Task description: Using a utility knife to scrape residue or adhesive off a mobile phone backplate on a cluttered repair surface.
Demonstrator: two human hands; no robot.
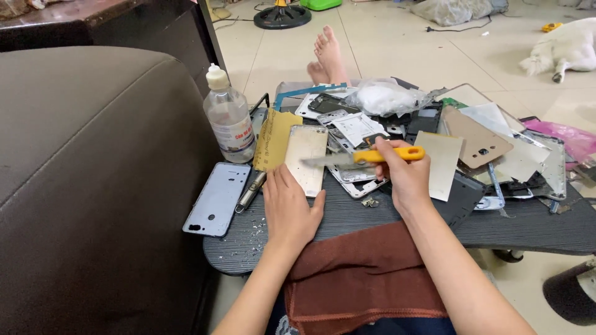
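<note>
— Yellow handle there, is that a knife?
— Yes, the right hand grips the knife, blade over the pale phone cover.
— And the left hand?
— Flat, fingers together, pressing that cover's lower edge on the dark tabletop.
— What crowds it?
— A clear bottle and blue phone back to the left, piled phone parts behind, a brown towel in front.
</note>
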